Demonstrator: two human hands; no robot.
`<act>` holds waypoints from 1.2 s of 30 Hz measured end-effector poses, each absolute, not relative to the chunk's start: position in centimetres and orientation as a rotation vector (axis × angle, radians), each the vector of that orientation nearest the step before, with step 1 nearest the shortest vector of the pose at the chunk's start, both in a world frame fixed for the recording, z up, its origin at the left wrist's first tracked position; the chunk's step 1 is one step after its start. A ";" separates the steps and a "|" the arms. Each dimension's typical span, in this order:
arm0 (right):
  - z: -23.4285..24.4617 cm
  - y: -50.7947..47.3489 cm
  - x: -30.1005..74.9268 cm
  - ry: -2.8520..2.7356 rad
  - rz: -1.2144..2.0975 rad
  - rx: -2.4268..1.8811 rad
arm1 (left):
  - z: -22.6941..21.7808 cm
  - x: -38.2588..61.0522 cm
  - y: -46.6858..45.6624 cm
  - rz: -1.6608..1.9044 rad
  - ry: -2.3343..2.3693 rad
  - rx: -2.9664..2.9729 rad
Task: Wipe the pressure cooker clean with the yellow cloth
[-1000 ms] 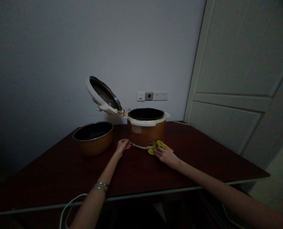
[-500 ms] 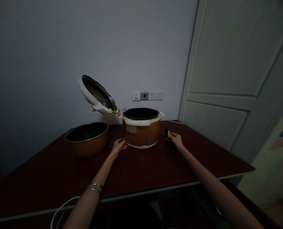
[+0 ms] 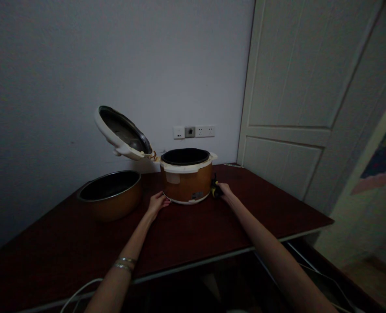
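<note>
An orange and white rice cooker (image 3: pixel 186 181) stands on the dark red table (image 3: pixel 193 234), its lid (image 3: pixel 121 134) swung open to the left. My left hand (image 3: pixel 156 203) rests against the cooker's base on the left, fingers curled on the table. My right hand (image 3: pixel 223 191) is at the cooker's right side, closed on a yellow cloth (image 3: pixel 214 189) pressed against a dark plug there. The cooker's cavity is dark inside.
The cooker's inner pot (image 3: pixel 110 195) sits on the table to the left. A wall socket strip (image 3: pixel 194 131) is behind the cooker. A white door (image 3: pixel 303 108) stands at the right. A white cord (image 3: pixel 78 291) hangs at the table's near edge.
My right hand carried the yellow cloth from the cooker's front base round to its right side. The left hand stayed at the base. The view has shifted right.
</note>
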State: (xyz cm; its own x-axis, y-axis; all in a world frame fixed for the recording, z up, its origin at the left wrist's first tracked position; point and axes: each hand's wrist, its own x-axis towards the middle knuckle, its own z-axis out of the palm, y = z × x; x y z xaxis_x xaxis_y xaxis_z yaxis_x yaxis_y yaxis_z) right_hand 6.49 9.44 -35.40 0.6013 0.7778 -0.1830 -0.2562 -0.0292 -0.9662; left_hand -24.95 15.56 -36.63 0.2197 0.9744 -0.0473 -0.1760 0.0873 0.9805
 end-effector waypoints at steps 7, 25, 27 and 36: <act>-36.0 6.4 3.9 -0.465 0.850 -1.295 | -36.3 -24.8 15.2 1.078 0.940 1.132; -36.5 0.0 -5.1 -0.773 1.190 -1.081 | -37.0 -24.7 15.5 1.085 0.950 1.099; -36.3 -0.1 -5.7 -0.938 1.114 -1.100 | -37.1 -24.6 15.5 1.081 0.951 1.104; -35.6 0.1 -4.2 -1.606 -0.293 -1.630 | -36.5 -24.6 15.1 1.053 0.968 1.097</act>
